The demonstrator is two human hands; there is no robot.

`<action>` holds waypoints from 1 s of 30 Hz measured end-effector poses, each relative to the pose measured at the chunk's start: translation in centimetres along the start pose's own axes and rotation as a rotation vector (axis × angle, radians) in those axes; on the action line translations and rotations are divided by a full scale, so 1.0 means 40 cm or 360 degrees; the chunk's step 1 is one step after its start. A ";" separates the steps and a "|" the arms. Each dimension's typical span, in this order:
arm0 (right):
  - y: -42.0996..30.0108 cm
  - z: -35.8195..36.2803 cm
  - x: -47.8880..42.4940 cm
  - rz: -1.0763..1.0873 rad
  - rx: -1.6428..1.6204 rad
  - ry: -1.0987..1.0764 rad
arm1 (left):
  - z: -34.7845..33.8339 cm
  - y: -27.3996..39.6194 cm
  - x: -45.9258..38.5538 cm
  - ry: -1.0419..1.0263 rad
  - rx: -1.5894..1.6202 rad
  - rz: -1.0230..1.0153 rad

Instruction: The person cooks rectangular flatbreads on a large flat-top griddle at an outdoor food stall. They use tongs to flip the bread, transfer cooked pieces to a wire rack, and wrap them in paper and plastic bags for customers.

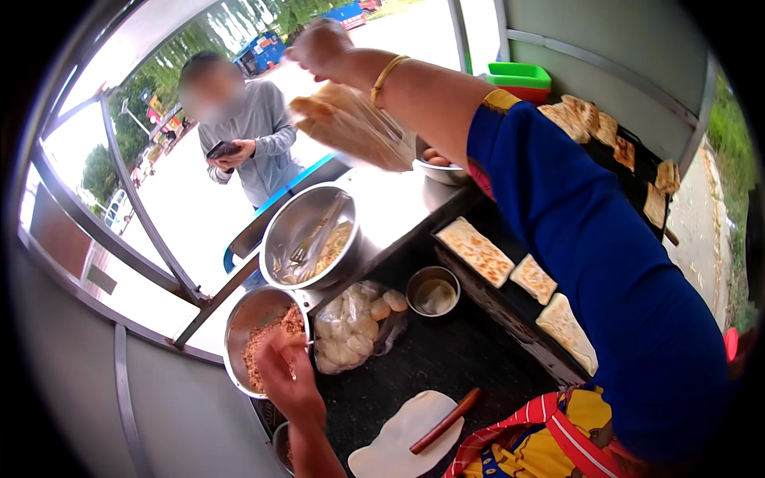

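Observation:
My left hand [288, 373] is over a metal bowl [239, 322] of minced filling [263, 343], fingers bent; whether they grip anything is unclear. My right hand [326, 51], blurred, is raised and reaches far forward over the counter. Its fingers look closed on a clear plastic bag [382, 137] with a brown paper packet [329, 119] inside, hanging below the wrist. Closer to me, a flat sheet of dough [394, 430] lies on the dark work surface [370, 388]. A reddish wooden rolling pin [445, 421] rests across it. Several dough balls fill another plastic bag [352, 328].
A person [251, 131] beyond the counter holds a dark wallet or phone [222, 149]. A steel bowl [269, 239] contains shredded food and tongs. Beside the dough balls stands a small metal pot [433, 291]. Flatbreads [476, 251] lie on the griddle [520, 310] at right, under my arm.

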State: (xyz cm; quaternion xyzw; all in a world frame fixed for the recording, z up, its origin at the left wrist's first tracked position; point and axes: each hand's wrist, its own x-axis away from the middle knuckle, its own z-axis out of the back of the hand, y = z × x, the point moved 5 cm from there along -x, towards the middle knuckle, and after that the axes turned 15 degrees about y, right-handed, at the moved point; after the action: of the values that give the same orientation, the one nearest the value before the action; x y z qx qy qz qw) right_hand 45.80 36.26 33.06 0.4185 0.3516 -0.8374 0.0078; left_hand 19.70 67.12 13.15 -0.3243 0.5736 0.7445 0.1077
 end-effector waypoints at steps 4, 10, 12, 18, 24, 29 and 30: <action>0.209 -0.175 -0.135 -0.0178 0.0026 0.0120 | 0.147 -0.160 0.188 0.0045 0.0056 0.0734; 0.466 -0.494 -0.133 -0.0493 -0.0246 0.0042 | 0.259 -0.303 0.536 0.0329 0.0012 0.1578; 0.458 -0.561 0.043 -0.0443 -0.0441 -0.0127 | 0.280 -0.312 0.687 0.0621 -0.0077 0.1914; 0.525 -0.387 0.702 -0.0425 -0.0436 -0.1002 | 0.242 -0.280 0.657 0.0310 0.0044 0.2087; 0.086 -0.310 1.005 0.0019 -0.0588 -0.1717 | 0.550 -0.142 0.611 0.0978 -0.0876 0.0940; -0.063 -0.303 1.015 0.0275 -0.0718 -0.1948 | 0.698 -0.020 0.512 0.1664 -0.0977 0.0610; -0.106 -0.262 1.027 0.0343 -0.0724 -0.1971 | 0.712 0.024 0.527 0.1716 -0.0869 0.0496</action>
State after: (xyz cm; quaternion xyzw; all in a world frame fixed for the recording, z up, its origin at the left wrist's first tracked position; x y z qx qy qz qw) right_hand 25.10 57.27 2.28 -0.1188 0.4062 -0.8226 0.3799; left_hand -7.19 88.68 4.87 -0.5827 0.3769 0.6029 -0.3937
